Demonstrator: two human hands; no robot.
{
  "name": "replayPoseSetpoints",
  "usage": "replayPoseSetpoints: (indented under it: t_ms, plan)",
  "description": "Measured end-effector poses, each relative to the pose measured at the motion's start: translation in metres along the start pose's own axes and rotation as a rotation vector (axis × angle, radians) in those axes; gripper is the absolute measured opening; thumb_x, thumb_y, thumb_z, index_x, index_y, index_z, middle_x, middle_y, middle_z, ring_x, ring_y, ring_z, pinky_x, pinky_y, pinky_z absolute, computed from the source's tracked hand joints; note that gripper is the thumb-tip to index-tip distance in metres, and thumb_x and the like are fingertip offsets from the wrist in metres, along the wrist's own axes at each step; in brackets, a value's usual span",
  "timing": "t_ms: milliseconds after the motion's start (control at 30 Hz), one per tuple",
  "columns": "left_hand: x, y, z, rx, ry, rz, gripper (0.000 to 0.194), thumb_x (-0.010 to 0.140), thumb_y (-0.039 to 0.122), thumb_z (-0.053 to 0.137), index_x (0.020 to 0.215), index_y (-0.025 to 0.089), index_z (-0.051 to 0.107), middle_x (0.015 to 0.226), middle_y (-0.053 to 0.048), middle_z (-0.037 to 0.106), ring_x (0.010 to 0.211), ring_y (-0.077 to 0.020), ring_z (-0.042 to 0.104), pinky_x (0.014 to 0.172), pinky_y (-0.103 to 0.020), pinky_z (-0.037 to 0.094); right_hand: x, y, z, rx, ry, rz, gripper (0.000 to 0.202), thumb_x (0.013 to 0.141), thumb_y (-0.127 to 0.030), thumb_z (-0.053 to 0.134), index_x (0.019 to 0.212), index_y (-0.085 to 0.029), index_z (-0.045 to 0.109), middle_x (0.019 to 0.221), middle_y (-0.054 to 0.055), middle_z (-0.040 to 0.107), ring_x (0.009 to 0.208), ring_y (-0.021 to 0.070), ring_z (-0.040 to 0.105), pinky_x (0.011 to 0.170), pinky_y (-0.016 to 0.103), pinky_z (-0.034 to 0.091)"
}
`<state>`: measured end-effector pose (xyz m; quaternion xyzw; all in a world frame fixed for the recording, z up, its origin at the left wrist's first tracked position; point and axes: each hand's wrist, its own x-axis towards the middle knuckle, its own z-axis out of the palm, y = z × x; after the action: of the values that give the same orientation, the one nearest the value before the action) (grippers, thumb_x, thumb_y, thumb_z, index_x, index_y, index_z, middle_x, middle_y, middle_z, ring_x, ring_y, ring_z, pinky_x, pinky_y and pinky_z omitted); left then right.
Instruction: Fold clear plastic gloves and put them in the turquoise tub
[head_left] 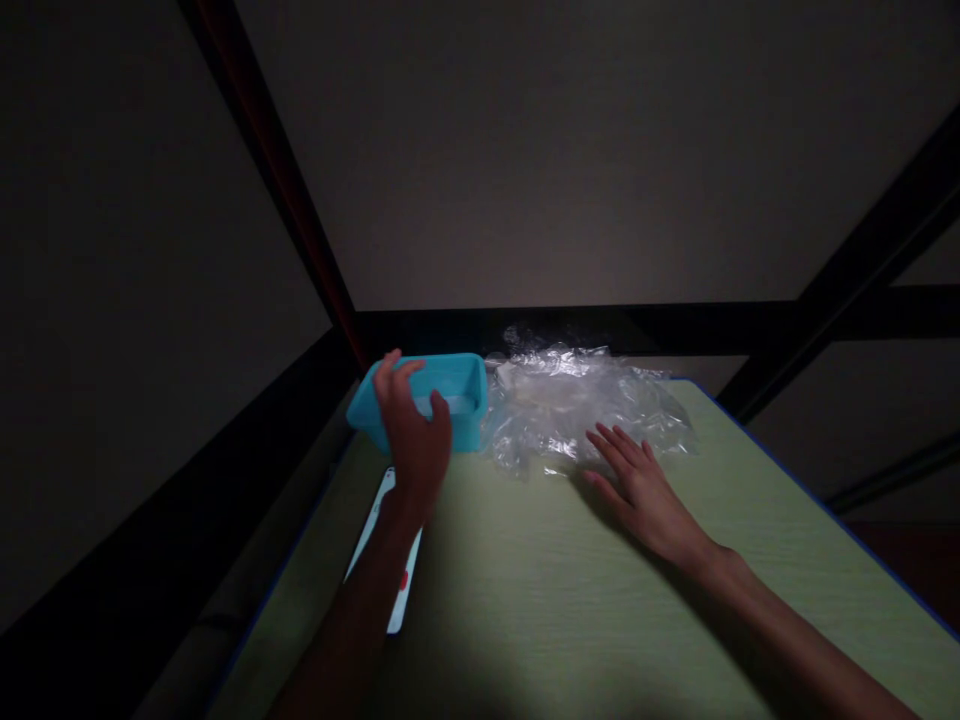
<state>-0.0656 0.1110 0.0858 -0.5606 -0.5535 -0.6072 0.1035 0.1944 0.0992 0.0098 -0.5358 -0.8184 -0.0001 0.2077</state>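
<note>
A turquoise plastic basket (469,432) stands at the back left of the table. My left hand (415,425) is over its front left part, fingers apart and curved, with nothing seen between them. Crumpled clear plastic bags (577,395) lie in a heap to the right of the basket. My right hand (637,490) is at the front edge of the heap, palm down with its fingers spread, holding nothing. Beneath my left forearm lies a flat white object (401,605) with a red mark, partly hidden by the arm.
The light green table (517,570) has a blue edge. Behind it rises a dark grey wall (555,180) with a black band along its bottom. A dark red post runs up at the left, and black bars slant at the right.
</note>
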Motion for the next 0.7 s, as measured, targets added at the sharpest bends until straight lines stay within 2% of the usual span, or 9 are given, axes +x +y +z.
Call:
replayPoseSetpoints:
  t_ms: [67,133,200,267,333,400,500,600,700]
  plan:
    - [-0.019,0.018,0.016,-0.052,-0.119,0.163,0.030,0.074,0.007,0.046,0.101,0.020,0.047,0.120,-0.010,0.048,0.117,-0.0225,0.044,0.101,-0.042,0.035,0.000,0.004,-0.006,0.033,0.022,-0.004,0.049,0.090,-0.040,0.036,0.133,-0.018,0.041,0.140,0.013,0.042,0.131,0.0283,0.033,0.105,0.053,0.026]
    - [-0.036,0.032,0.033,-0.053,-0.348,0.271,0.033,0.076,0.005,0.042,0.106,0.019,0.047,0.126,-0.012,0.045,0.123,-0.0222,0.041,0.102,-0.039,0.036,0.003,0.009,-0.009,0.055,0.043,0.013,0.050,0.091,-0.042,0.034,0.132,-0.016,0.043,0.139,0.014,0.043,0.130,0.0279,0.035,0.106,0.051,0.027]
    - [-0.046,0.040,0.048,0.030,-0.636,0.328,0.033,0.080,0.011,0.046,0.112,0.017,0.047,0.135,-0.015,0.039,0.130,-0.0242,0.033,0.104,-0.038,0.035,0.006,0.013,-0.009,0.054,0.037,0.035,0.051,0.091,-0.043,0.032,0.132,-0.014,0.043,0.138,0.015,0.045,0.129,0.0284,0.036,0.105,0.050,0.028]
    - [-0.051,0.042,0.060,0.201,-0.883,0.340,0.042,0.082,0.021,0.050,0.123,0.013,0.043,0.142,-0.018,0.032,0.136,-0.0299,0.022,0.107,-0.045,0.028,0.009,0.016,-0.007,0.043,0.005,0.041,0.051,0.091,-0.042,0.031,0.133,-0.014,0.042,0.136,0.015,0.046,0.130,0.0294,0.034,0.105,0.051,0.028]
    - [-0.054,0.041,0.069,0.301,-1.028,0.349,0.051,0.083,0.028,0.053,0.129,0.009,0.040,0.144,-0.020,0.029,0.136,-0.0339,0.018,0.108,-0.051,0.022,0.011,0.017,-0.004,0.039,-0.026,0.030,0.050,0.092,-0.039,0.030,0.133,-0.014,0.041,0.136,0.014,0.047,0.130,0.0306,0.033,0.103,0.053,0.029]
    - [-0.056,0.037,0.076,0.323,-1.078,0.360,0.054,0.083,0.031,0.055,0.130,0.009,0.040,0.143,-0.019,0.033,0.135,-0.0351,0.021,0.107,-0.055,0.019,0.014,0.017,0.000,0.042,-0.040,0.016,0.048,0.092,-0.035,0.029,0.133,-0.013,0.042,0.135,0.014,0.048,0.130,0.0315,0.034,0.102,0.056,0.028]
    - [-0.061,0.034,0.083,0.333,-1.085,0.369,0.051,0.085,0.033,0.053,0.130,0.010,0.043,0.140,-0.017,0.040,0.133,-0.0342,0.026,0.107,-0.057,0.018,0.020,0.016,0.004,0.051,-0.055,-0.007,0.047,0.091,-0.030,0.029,0.132,-0.012,0.042,0.134,0.015,0.049,0.130,0.0319,0.034,0.103,0.058,0.025]
    - [-0.065,0.034,0.088,0.353,-1.060,0.367,0.041,0.088,0.030,0.048,0.124,0.011,0.049,0.135,-0.015,0.046,0.132,-0.0317,0.030,0.107,-0.057,0.019,0.026,0.017,0.009,0.073,-0.062,-0.026,0.047,0.090,-0.028,0.029,0.133,-0.012,0.042,0.133,0.014,0.050,0.130,0.0316,0.034,0.103,0.058,0.025]
    - [-0.066,0.035,0.091,0.353,-1.026,0.373,0.027,0.090,0.021,0.043,0.110,0.015,0.060,0.129,-0.012,0.054,0.128,-0.0274,0.037,0.107,-0.053,0.021,0.030,0.019,0.015,0.103,-0.053,-0.032,0.048,0.090,-0.028,0.030,0.133,-0.011,0.040,0.133,0.016,0.050,0.129,0.0327,0.035,0.103,0.059,0.025]
